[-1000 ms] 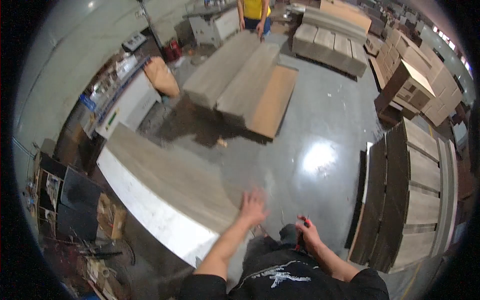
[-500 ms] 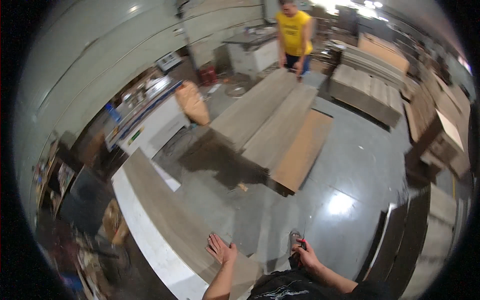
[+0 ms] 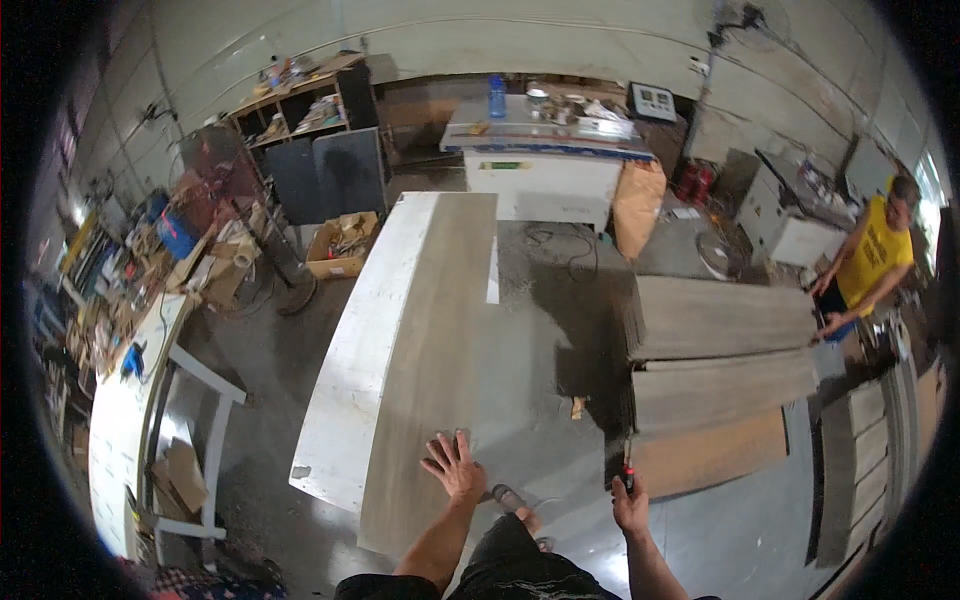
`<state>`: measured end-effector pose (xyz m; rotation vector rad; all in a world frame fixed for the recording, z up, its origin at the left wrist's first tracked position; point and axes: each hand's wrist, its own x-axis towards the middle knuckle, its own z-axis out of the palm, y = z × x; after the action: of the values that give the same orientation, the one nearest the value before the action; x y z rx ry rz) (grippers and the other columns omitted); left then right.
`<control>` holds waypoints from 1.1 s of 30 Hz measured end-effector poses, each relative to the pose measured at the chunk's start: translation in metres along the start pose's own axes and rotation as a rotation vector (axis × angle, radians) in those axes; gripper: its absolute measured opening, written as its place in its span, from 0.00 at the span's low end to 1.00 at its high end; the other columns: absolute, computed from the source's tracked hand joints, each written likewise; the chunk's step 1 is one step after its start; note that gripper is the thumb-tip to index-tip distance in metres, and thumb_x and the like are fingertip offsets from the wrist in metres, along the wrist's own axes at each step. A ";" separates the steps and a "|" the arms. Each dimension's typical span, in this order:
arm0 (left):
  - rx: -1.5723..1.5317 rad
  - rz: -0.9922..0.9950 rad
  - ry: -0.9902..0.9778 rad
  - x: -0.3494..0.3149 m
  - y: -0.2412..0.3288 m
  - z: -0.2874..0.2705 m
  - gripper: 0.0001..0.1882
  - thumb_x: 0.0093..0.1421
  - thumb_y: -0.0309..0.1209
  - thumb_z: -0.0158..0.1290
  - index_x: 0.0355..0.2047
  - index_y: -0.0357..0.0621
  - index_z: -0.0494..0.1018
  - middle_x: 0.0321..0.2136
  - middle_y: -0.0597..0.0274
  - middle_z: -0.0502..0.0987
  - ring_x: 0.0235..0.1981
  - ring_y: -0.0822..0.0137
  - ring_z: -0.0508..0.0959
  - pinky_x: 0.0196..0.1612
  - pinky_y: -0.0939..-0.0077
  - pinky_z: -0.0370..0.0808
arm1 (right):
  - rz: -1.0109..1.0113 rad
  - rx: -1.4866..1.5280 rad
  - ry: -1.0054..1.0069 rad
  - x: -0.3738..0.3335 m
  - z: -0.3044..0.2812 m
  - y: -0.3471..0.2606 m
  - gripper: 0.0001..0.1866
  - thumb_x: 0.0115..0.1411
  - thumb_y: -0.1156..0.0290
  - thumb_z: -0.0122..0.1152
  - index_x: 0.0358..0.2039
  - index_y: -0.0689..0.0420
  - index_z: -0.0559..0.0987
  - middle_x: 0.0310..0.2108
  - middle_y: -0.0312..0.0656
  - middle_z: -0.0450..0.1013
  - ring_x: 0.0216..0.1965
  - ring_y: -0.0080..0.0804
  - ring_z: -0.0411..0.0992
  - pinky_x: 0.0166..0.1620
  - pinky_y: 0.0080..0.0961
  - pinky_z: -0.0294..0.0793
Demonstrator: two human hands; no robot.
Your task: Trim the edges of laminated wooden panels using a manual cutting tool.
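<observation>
A long grey-brown wood-grain board (image 3: pixel 435 330) lies along a white panel (image 3: pixel 365 330) in front of me. My left hand (image 3: pixel 456 470) rests on the board's near right part, palm down and fingers spread. To the right, my right hand (image 3: pixel 630 508) is closed round the red and black handle of a thin hand tool (image 3: pixel 629 476). Its narrow tip points away from me, and I cannot make out its exact kind. The tool is held in the air, apart from the board.
Stacked wood-grain boards (image 3: pixel 720 320) stand to the right, with an orange-brown panel (image 3: pixel 710 455) beside them. A person in a yellow top (image 3: pixel 870 255) stands at their far end. Farther off are a cluttered white workbench (image 3: pixel 545 185) and a cardboard box (image 3: pixel 340 245). A white-topped table (image 3: pixel 125 440) is at left.
My view has swung left, so the stacks and the person now appear farther right. My left hand stays flat on the board; my right hand still holds the tool, now farther from my body.
</observation>
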<state>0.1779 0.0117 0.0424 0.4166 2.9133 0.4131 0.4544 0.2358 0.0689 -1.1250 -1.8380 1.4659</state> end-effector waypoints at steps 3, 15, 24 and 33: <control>0.095 0.005 0.064 0.015 0.001 0.009 0.44 0.62 0.32 0.53 0.76 0.60 0.47 0.76 0.43 0.41 0.75 0.28 0.38 0.68 0.16 0.33 | -0.013 0.254 -0.035 0.043 0.023 -0.014 0.12 0.66 0.68 0.64 0.46 0.58 0.77 0.29 0.33 0.74 0.26 0.20 0.73 0.30 0.24 0.74; -0.176 0.105 0.011 0.007 -0.025 -0.114 0.36 0.63 0.28 0.49 0.72 0.53 0.57 0.70 0.48 0.62 0.70 0.35 0.59 0.69 0.35 0.59 | -0.521 -0.435 -0.815 0.174 0.207 -0.251 0.20 0.64 0.60 0.65 0.55 0.50 0.80 0.49 0.41 0.79 0.50 0.38 0.77 0.56 0.40 0.73; -0.292 -0.477 0.213 -0.042 -0.049 -0.252 0.16 0.65 0.37 0.56 0.53 0.59 0.79 0.44 0.57 0.84 0.46 0.50 0.83 0.47 0.55 0.80 | -1.735 -0.421 -1.390 0.207 0.428 -0.319 0.24 0.59 0.55 0.66 0.57 0.38 0.79 0.54 0.34 0.77 0.59 0.36 0.72 0.65 0.57 0.62; 0.208 -0.770 0.693 -0.109 -0.060 -0.203 0.24 0.58 0.57 0.62 0.32 0.47 0.79 0.32 0.64 0.82 0.41 0.57 0.79 0.54 0.58 0.66 | -1.873 -0.272 -1.177 0.200 0.468 -0.313 0.11 0.57 0.51 0.62 0.27 0.42 0.80 0.24 0.31 0.76 0.30 0.34 0.78 0.36 0.36 0.67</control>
<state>0.2246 -0.1258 0.2310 -1.0066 3.4226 0.1370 -0.1152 0.1443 0.2234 1.5955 -2.2844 0.4644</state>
